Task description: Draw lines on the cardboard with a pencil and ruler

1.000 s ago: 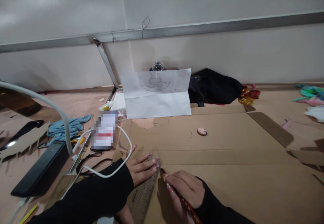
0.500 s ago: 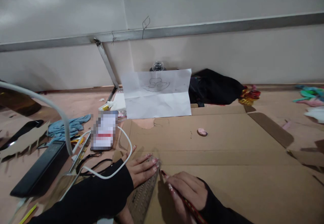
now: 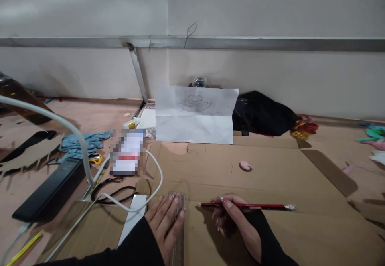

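My left hand (image 3: 165, 226) lies flat with fingers extended, pressing a clear ruler (image 3: 179, 238) onto the brown cardboard sheet (image 3: 264, 234). The ruler runs nearly straight away from me. To its right, my right hand (image 3: 233, 218) is closed around a red pencil (image 3: 258, 206), held almost level just above the cardboard with its tip pointing left toward the ruler. The pencil's far end has a silvery cap. Farther back on the cardboard sits a small pink eraser-like lump (image 3: 245, 165). A creased white paper (image 3: 195, 127) with a winged line drawing stands behind it.
At left are a phone (image 3: 128, 153), a white cable (image 3: 161, 169), a black power bank (image 3: 49, 191), a blue cloth (image 3: 82, 145), a yellow cutter (image 3: 96, 159) and a white strip (image 3: 132, 218). Behind lie a black bag (image 3: 264, 113) and a metal rail (image 3: 255, 44) along the wall.
The ruler has turned from slanted to nearly straight, with my left hand flat on it. My right hand has moved right, away from the ruler, and the pencil has swung level. The view has shifted slightly.
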Tool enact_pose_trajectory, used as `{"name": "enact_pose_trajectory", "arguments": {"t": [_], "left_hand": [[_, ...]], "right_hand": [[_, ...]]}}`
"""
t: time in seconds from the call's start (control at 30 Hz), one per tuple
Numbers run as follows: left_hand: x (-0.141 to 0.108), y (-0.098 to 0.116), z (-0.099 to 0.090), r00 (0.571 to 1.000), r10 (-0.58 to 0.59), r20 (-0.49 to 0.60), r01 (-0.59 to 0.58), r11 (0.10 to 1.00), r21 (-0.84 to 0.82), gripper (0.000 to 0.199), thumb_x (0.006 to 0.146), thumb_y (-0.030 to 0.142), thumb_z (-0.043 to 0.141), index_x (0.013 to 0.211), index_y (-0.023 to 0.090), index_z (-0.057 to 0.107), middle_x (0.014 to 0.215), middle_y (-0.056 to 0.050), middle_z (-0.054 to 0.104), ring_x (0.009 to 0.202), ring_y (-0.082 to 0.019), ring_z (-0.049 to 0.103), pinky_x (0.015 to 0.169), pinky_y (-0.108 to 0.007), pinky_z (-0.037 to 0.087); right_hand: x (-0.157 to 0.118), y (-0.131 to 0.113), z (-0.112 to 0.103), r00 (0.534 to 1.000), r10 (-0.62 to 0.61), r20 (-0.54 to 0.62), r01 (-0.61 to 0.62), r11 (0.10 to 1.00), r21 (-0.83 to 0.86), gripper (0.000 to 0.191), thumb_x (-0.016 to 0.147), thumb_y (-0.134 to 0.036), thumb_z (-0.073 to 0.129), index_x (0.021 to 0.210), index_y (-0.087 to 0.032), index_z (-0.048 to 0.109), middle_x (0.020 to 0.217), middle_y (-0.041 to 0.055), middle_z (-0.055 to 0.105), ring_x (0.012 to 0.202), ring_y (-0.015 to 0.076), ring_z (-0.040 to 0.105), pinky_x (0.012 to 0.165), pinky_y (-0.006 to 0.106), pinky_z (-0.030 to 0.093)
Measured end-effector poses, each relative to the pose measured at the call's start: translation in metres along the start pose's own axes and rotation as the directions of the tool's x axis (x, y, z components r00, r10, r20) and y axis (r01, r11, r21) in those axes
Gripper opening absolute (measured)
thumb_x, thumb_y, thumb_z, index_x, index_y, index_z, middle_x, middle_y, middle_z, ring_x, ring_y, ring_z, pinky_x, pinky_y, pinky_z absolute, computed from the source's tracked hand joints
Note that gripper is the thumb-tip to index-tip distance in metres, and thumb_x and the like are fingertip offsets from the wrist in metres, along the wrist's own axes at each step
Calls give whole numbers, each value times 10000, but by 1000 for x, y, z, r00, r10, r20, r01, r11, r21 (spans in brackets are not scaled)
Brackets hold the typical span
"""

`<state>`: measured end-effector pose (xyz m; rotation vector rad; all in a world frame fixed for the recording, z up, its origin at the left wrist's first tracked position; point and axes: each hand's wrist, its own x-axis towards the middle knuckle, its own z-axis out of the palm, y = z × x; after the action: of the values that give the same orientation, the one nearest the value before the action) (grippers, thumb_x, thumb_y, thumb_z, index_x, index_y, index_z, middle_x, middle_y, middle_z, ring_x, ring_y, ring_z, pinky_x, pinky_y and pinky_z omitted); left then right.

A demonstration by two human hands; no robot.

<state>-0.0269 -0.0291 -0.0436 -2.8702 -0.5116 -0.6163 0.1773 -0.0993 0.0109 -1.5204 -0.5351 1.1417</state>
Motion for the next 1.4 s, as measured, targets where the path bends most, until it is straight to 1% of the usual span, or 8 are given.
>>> {"name": "enact_pose_trajectory", "arguments": {"t": [0.17, 0.3, 0.53, 0.77, 0.9, 1.1, 1.27, 1.4], "left_hand": [[1, -33, -12, 932, 350, 97, -349, 937, -35, 361, 896, 186, 397, 1255, 163, 426, 1338, -39, 394, 1242, -179, 335, 1084, -406, 41], [4, -38, -10, 970, 238, 40, -236, 971, -37, 331, 897, 252, 434, 1226, 220, 458, 1330, 9, 405, 1230, -192, 356, 1079, -451, 95], [-4, 0, 5, 999, 32, -19, -32, 999, -9, 398, 862, 262, 493, 1242, 160, 434, 1344, -42, 386, 1266, -195, 292, 1084, -394, 143], [-7, -22, -7, 965, 226, 135, -221, 974, -47, 486, 830, 296, 551, 1274, 181, 388, 1355, -28, 366, 1282, -197, 260, 1072, -454, 110], [-2, -17, -13, 975, 179, 134, -182, 983, 12, 401, 905, 292, 383, 1282, 157, 389, 1385, -14, 308, 1301, -198, 205, 1080, -442, 48], [-2, 10, 5, 995, 29, -90, -29, 1000, 3, 376, 922, 167, 227, 1166, 135, 511, 1341, -41, 391, 1242, -194, 333, 1080, -452, 97], [0, 26, 22, 959, -63, -277, 57, 998, -31, 410, 914, 123, 189, 1049, 88, 575, 1248, -103, 492, 1129, -226, 477, 1041, -465, 233], [10, 30, 16, 920, -115, -374, 94, 993, -72, 398, 904, 97, 207, 975, 67, 597, 1102, -127, 592, 1082, -226, 519, 1012, -421, 297]], "right_hand": [[3, -1, -3, 1000, 9, 18, -9, 1000, -14, 481, 592, -593, 649, 663, -120, 603, 501, 32, 617, 387, 114, 541, 342, 200, 377], [3, -1, -1, 1000, -18, 12, 18, 999, -31, 485, 595, -595, 646, 679, -118, 614, 525, 44, 636, 408, 125, 565, 368, 211, 402], [5, -6, 2, 1000, -11, 29, 13, 999, -52, 487, 586, -608, 641, 675, -129, 624, 539, 55, 648, 435, 141, 575, 367, 218, 405], [20, -13, -7, 967, 47, 251, -12, 990, -140, 486, 648, -595, 586, 671, -113, 648, 533, 56, 654, 421, 133, 577, 403, 234, 441], [24, -14, -8, 970, 56, 238, -28, 993, -118, 485, 654, -598, 582, 685, -117, 638, 530, 49, 654, 398, 133, 577, 399, 239, 451], [21, -11, -3, 980, -2, 197, 24, 994, -110, 443, 691, -567, 577, 688, -125, 610, 552, 37, 638, 449, 123, 580, 412, 217, 437], [14, 1, 3, 985, -119, 128, 139, 976, -166, 453, 695, -573, 573, 708, -122, 597, 588, 47, 624, 472, 115, 561, 430, 224, 434], [12, 6, 3, 983, -122, 136, 148, 967, -206, 426, 736, -556, 538, 732, -133, 585, 599, 41, 615, 477, 112, 550, 438, 224, 421]]}}
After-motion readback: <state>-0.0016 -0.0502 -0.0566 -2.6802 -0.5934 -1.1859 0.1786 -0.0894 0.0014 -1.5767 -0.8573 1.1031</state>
